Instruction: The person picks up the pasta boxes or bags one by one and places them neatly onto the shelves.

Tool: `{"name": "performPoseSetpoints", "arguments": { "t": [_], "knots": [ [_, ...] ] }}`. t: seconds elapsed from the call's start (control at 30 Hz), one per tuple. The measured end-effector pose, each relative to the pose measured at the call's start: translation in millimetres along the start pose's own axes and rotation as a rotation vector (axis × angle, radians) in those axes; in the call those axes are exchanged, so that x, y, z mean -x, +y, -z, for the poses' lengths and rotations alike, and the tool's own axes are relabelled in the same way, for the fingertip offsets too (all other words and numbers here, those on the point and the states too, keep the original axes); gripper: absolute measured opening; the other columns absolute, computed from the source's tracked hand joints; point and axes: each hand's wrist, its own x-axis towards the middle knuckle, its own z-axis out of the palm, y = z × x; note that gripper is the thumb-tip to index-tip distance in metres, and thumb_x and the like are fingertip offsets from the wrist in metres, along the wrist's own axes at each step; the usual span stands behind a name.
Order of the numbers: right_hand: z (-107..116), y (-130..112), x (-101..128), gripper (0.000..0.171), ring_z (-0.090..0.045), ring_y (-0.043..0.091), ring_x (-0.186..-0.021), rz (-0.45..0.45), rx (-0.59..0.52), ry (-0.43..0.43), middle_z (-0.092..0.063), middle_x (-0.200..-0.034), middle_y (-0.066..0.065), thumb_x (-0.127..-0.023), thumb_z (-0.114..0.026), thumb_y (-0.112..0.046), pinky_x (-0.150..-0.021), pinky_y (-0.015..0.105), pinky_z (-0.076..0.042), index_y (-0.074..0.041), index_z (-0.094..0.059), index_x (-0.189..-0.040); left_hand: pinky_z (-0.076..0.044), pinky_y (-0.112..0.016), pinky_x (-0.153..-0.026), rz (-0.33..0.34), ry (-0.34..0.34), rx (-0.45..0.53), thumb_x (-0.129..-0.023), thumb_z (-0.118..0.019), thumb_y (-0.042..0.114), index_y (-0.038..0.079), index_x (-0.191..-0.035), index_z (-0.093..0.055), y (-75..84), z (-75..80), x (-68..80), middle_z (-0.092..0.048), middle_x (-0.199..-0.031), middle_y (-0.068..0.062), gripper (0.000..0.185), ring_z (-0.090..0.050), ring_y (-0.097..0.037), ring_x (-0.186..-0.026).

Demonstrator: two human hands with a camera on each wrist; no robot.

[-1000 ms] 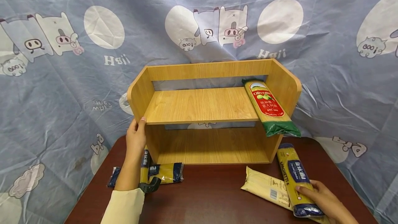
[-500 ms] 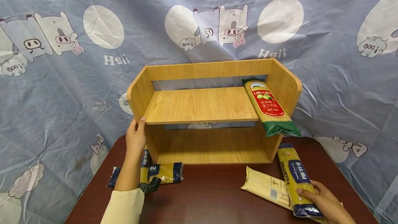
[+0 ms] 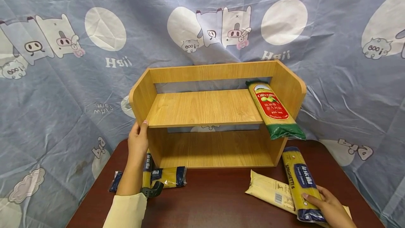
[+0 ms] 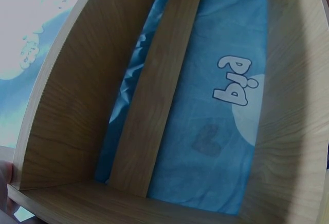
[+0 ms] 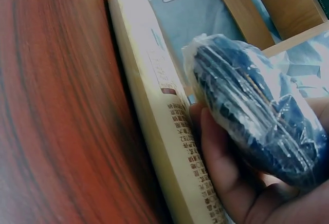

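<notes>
My left hand (image 3: 138, 137) grips the front edge of the left side panel of a two-tier wooden shelf (image 3: 205, 107), thumb on the front. The left wrist view looks into the shelf (image 4: 154, 95) from below. A green and red pasta pack (image 3: 274, 110) lies on the upper board at the right, its end overhanging the front edge. My right hand (image 3: 321, 201) grips the near end of a yellow and blue spaghetti pack (image 3: 300, 180) lying on the table. In the right wrist view its blue end (image 5: 257, 111) sits in my fingers (image 5: 221, 167).
A pale yellow pasta pack (image 3: 270, 190) lies under and beside the held one, also seen as a pale pack (image 5: 159, 111) in the right wrist view. Two more yellow and blue packs (image 3: 167, 176) lie by my left forearm. The dark red table (image 3: 215, 200) stands before a blue cartoon cloth (image 3: 63, 80).
</notes>
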Motion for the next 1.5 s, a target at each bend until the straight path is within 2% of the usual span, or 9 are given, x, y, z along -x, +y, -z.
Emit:
{"name": "performPoseSetpoints", "arguments": {
  "t": [0.17,0.53,1.1,1.33,1.5],
  "knots": [
    [-1.0,1.9,0.2,0.106,-0.072,0.021,-0.082,0.005,-0.011,0.011,-0.069,-0.104,0.011,-0.097,-0.065,-0.046,-0.073,0.042,-0.059,0.012,0.003,-0.155,-0.039,-0.052,-0.111,0.0,0.006,0.001,-0.103,-0.051,0.05,0.023,-0.147,-0.053,-0.2,-0.3,0.2,-0.057,-0.142,-0.016,0.051,-0.053,-0.035,-0.129],
    [-4.3,-1.4,5.9,0.105,-0.072,0.019,-0.088,0.033,-0.155,0.017,-0.068,-0.097,-0.01,-0.096,-0.066,-0.045,-0.076,0.042,-0.06,0.003,0.003,-0.159,-0.04,-0.052,-0.111,-0.013,0.022,-0.014,-0.103,-0.051,0.048,0.023,-0.145,-0.054,-1.3,-0.5,-1.2,-0.058,-0.141,-0.016,0.05,-0.054,-0.035,-0.128],
    [-7.0,-11.4,19.1,0.104,-0.072,0.015,-0.091,0.056,-0.243,0.021,-0.065,-0.097,-0.018,-0.096,-0.068,-0.04,-0.079,0.042,-0.06,-0.012,0.006,-0.163,-0.04,-0.053,-0.11,0.0,0.006,-0.016,-0.103,-0.05,0.05,0.024,-0.147,-0.053,1.4,0.3,2.2,-0.058,-0.142,-0.016,0.051,-0.054,-0.036,-0.128],
    [-10.4,-11.3,25.6,0.085,-0.073,0.013,-0.089,0.106,-0.268,0.03,-0.066,-0.094,-0.023,-0.098,-0.066,-0.038,-0.078,0.04,-0.061,-0.027,-0.007,-0.159,-0.039,-0.054,-0.111,0.001,0.0,-0.009,-0.103,-0.05,0.052,0.023,-0.147,-0.053,0.6,0.1,1.7,-0.057,-0.142,-0.016,0.053,-0.053,-0.036,-0.129],
    [-13.5,-6.7,27.7,0.057,-0.073,0.014,-0.085,0.238,-0.337,0.051,-0.069,-0.094,-0.021,-0.101,-0.064,-0.027,-0.071,0.042,-0.062,-0.038,-0.027,-0.143,-0.039,-0.053,-0.112,-0.003,0.002,-0.008,-0.103,-0.049,0.051,0.022,-0.146,-0.053,1.3,0.3,1.9,-0.058,-0.141,-0.016,0.052,-0.053,-0.035,-0.129]
  ]
}}
